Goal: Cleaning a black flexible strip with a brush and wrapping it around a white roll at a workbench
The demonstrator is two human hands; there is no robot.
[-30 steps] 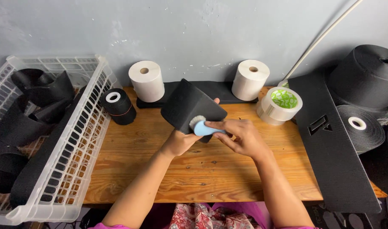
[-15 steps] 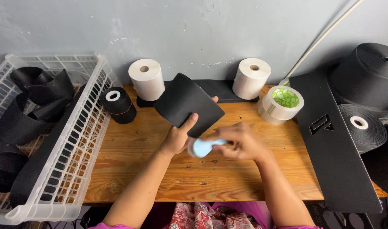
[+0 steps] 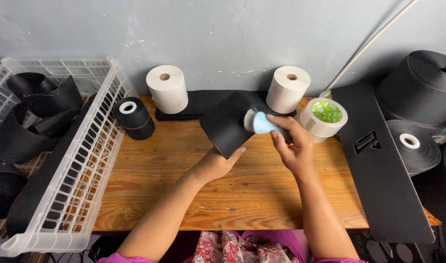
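Head view: left hand (image 3: 218, 164) fingers grip a black sheet (image 3: 227, 124); right hand (image 3: 293, 146) fingers pinch a blue-handled brush (image 3: 260, 122) against it

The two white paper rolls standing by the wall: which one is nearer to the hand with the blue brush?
The right white paper roll, just above the right hand; the left white paper roll stands beyond the black sheet.

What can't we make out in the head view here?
- Left hand: fingers hidden behind the black sheet it holds.
- Blue-handled brush: bristles partly blurred; handle end covered by the right hand.
- White basket: left side cut off by the frame edge.
- Black rolls at right: cut off by the edge.
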